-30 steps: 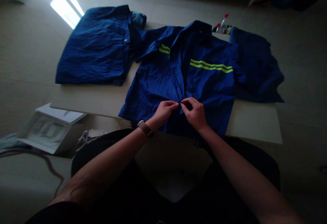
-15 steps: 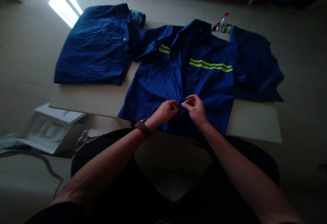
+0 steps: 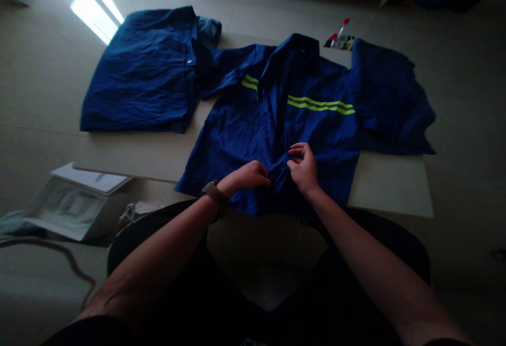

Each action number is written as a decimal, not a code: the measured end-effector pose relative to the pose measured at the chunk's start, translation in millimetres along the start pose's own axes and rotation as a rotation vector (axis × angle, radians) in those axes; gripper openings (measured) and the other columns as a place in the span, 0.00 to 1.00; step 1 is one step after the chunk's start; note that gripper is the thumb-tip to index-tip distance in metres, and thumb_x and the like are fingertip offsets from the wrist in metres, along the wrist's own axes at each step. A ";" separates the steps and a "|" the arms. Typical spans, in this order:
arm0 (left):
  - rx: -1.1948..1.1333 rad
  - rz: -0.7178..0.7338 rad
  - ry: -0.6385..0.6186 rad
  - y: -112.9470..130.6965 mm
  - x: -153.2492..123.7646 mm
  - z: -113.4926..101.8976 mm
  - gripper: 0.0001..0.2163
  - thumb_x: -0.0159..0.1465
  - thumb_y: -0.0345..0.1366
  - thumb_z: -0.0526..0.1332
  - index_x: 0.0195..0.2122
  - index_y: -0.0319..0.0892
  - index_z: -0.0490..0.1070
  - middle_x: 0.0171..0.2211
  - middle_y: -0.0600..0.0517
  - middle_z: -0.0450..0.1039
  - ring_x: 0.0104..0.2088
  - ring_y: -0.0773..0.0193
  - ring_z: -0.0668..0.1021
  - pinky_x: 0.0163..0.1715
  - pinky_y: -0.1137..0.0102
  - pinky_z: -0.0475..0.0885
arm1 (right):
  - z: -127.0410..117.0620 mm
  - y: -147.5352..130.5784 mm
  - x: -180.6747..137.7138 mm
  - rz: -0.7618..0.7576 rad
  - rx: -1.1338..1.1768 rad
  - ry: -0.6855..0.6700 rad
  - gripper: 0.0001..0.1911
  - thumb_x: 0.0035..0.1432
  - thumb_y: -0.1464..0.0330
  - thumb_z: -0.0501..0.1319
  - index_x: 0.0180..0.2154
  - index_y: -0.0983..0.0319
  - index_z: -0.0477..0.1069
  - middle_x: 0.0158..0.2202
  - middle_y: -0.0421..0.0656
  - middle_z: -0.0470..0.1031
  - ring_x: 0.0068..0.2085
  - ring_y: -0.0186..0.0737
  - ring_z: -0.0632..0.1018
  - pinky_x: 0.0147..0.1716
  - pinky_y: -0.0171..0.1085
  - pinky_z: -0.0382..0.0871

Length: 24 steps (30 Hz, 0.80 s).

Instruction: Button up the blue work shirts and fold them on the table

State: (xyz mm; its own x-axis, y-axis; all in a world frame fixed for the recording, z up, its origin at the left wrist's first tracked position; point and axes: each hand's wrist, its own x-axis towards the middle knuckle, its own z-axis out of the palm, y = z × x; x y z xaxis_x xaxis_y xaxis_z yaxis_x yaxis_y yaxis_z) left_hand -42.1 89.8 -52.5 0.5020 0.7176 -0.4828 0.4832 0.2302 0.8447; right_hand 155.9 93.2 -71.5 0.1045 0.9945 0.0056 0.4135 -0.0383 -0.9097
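A blue work jacket (image 3: 233, 125) with yellow-green striped bands lies spread on the table, its collar at the far side and its hem toward me. Both my hands are at the lower part of its front opening. My left hand (image 3: 252, 174) is closed, its fingers pinching the jacket's front edge near the hem. A little to the right, my right hand (image 3: 303, 168) grips the other front edge between thumb and fingers. Between the hands the cloth is bunched into folds. Any button there is too dark to make out.
Folded blue garments (image 3: 138, 77) lie at the table's left end, and more blue cloth (image 3: 391, 98) covers its right side. Red-capped bottles (image 3: 342, 32) stand past the far edge. The pale table (image 3: 126, 151) has a white box (image 3: 71, 198) below its left front.
My hands have moved apart from where they met at the front edge. My left hand shifted left and slightly toward me, and the front opening now sits wider between them.
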 end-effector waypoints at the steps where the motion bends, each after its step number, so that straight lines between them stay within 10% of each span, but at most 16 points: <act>1: 0.012 -0.021 -0.057 -0.6 -0.3 -2.2 0.10 0.53 0.32 0.66 0.16 0.41 0.72 0.15 0.55 0.66 0.17 0.70 0.63 0.20 0.71 0.55 | 0.1 1.2 0.0 0.030 0.030 0.004 0.20 0.44 0.73 0.55 0.42 0.56 0.65 0.40 0.43 0.72 0.41 0.42 0.75 0.38 0.38 0.72; 5: -0.051 -0.103 -0.151 4.2 -1.7 -11.7 0.10 0.59 0.35 0.65 0.21 0.40 0.74 0.20 0.52 0.74 0.22 0.67 0.73 0.24 0.72 0.65 | -3.0 5.1 0.6 0.136 0.147 0.015 0.21 0.41 0.72 0.54 0.41 0.56 0.66 0.38 0.41 0.69 0.39 0.40 0.72 0.36 0.37 0.69; 10: -0.174 -0.145 0.239 15.1 5.6 -14.3 0.04 0.67 0.31 0.62 0.38 0.36 0.74 0.27 0.52 0.75 0.22 0.69 0.75 0.24 0.74 0.66 | -3.8 8.1 2.1 0.285 0.337 0.048 0.18 0.44 0.67 0.63 0.40 0.57 0.66 0.36 0.38 0.69 0.39 0.38 0.73 0.42 0.39 0.68; 15: -0.239 -0.184 0.352 17.8 21.8 -4.4 0.10 0.68 0.30 0.64 0.49 0.34 0.74 0.35 0.48 0.79 0.18 0.71 0.75 0.20 0.73 0.66 | -1.8 7.3 1.9 0.327 0.405 -0.007 0.17 0.45 0.63 0.66 0.39 0.56 0.68 0.36 0.39 0.73 0.39 0.40 0.75 0.44 0.41 0.70; 24: -0.580 -0.343 0.451 32.5 31.3 0.4 0.17 0.70 0.31 0.63 0.57 0.30 0.69 0.14 0.59 0.66 0.15 0.69 0.71 0.20 0.75 0.65 | -7.5 -10.4 -7.2 0.294 0.537 -0.171 0.22 0.48 0.68 0.61 0.47 0.53 0.60 0.39 0.39 0.76 0.37 0.41 0.77 0.38 0.41 0.74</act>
State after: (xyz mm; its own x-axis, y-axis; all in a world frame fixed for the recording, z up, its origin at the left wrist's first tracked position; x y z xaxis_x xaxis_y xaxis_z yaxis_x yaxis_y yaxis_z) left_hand -10.4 119.5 -40.2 -0.0039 0.7123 -0.7019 0.0464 0.7012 0.7114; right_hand 157.6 85.7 -59.0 -0.0196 0.9530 -0.3025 -0.1262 -0.3025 -0.9448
